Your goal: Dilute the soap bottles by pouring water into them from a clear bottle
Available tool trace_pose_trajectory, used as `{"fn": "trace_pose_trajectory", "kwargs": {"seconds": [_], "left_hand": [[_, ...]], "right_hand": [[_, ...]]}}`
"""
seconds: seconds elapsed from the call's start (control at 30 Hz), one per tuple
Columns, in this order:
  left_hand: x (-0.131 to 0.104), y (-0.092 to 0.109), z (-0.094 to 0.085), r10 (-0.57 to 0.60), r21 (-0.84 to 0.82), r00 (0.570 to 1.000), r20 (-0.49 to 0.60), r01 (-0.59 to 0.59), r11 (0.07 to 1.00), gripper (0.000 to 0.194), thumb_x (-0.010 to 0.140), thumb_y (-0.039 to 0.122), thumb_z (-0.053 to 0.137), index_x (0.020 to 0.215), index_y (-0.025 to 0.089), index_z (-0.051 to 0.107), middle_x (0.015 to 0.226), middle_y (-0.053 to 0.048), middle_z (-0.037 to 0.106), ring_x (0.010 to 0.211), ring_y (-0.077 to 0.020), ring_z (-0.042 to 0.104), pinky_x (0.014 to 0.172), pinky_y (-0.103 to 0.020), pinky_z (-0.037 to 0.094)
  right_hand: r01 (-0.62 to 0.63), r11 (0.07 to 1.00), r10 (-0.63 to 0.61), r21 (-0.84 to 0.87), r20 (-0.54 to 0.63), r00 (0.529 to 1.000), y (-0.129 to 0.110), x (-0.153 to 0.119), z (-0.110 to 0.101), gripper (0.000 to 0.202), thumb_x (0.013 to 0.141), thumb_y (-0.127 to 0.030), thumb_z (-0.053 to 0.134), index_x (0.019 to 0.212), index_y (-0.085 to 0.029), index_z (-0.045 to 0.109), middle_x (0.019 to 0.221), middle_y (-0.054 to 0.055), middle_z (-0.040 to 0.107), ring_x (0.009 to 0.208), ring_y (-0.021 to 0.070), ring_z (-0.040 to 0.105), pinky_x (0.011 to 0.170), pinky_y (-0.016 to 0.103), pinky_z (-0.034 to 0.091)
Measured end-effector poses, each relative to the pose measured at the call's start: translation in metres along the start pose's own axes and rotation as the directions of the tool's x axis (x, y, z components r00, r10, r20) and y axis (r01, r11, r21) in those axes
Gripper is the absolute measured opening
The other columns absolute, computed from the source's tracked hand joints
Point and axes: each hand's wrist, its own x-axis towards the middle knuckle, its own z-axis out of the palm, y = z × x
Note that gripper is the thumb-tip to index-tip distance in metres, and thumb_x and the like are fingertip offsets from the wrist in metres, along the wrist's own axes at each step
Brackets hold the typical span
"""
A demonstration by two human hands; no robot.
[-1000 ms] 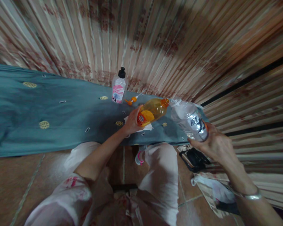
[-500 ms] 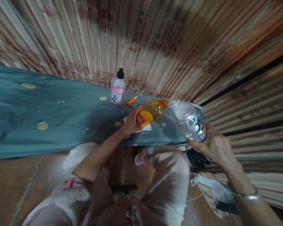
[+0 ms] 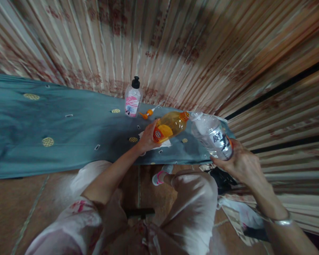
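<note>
My left hand (image 3: pixel 148 138) is closed around the lower part of an orange see-through bottle (image 3: pixel 172 124), which is tilted with its neck to the right. Closed on the base end of a large clear plastic bottle (image 3: pixel 206 131) is my right hand (image 3: pixel 238 157). The two bottle mouths meet or nearly meet; whether they touch I cannot tell. An orange pump top (image 3: pixel 149 112) with a pale tube lies just behind the orange bottle. Beneath that bottle a white tissue or paper (image 3: pixel 164 144) shows in part.
A clear bottle with a black cap and pink label (image 3: pixel 133 101) stands at the back of the teal-covered surface (image 3: pixel 77 131). Pleated curtains (image 3: pixel 138 46) hang behind and to the right. A dark bag-like item (image 3: pixel 222 179) and pale cloth (image 3: pixel 244 212) are below at right.
My hands and both bottles hold nearly the same pose. My right knee has shifted slightly to the right.
</note>
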Motion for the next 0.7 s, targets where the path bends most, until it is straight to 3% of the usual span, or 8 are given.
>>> {"fn": "trace_pose_trajectory", "kwargs": {"seconds": [0.13, 0.4, 0.7], "left_hand": [[-0.0003, 0.0019, -0.0003, -0.011, 0.007, 1.0, -0.002, 0.011, 1.0, 0.118, 0.058, 0.018, 0.087, 0.159, 0.019, 0.025, 0.155, -0.02, 0.046, 0.137, -0.0386, 0.051, 0.118, -0.056, 0.038], [0.0007, 0.0022, -0.0004, -0.016, 0.021, 1.0, 0.001, 0.016, 1.0, 0.12, 0.058, 0.021, 0.089, 0.159, 0.023, 0.025, 0.156, -0.018, 0.046, 0.136, -0.0385, 0.052, 0.117, -0.058, 0.039], [0.0007, 0.0034, -0.0011, -0.012, 0.032, 1.0, 0.007, 0.012, 0.999, 0.117, 0.058, 0.021, 0.087, 0.158, 0.019, 0.026, 0.154, -0.02, 0.047, 0.137, -0.0402, 0.051, 0.118, -0.059, 0.039]], "right_hand": [[0.013, 1.0, -0.013, 0.003, 0.0, 1.0, 0.0002, -0.0003, 0.0004, 0.065, 0.076, -0.061, 0.063, 0.121, -0.014, 0.06, 0.084, 0.013, 0.074, 0.079, 0.0341, 0.073, 0.066, 0.038, 0.053], [0.012, 1.0, -0.012, -0.001, -0.003, 1.0, 0.0008, -0.0003, 0.0009, 0.065, 0.076, -0.062, 0.062, 0.121, -0.015, 0.059, 0.084, 0.013, 0.073, 0.08, 0.0332, 0.072, 0.066, 0.038, 0.053], [0.013, 1.0, -0.013, -0.003, -0.004, 1.0, 0.0012, -0.0002, 0.001, 0.066, 0.076, -0.061, 0.063, 0.122, -0.014, 0.058, 0.082, 0.013, 0.072, 0.078, 0.0333, 0.072, 0.066, 0.038, 0.053]]}}
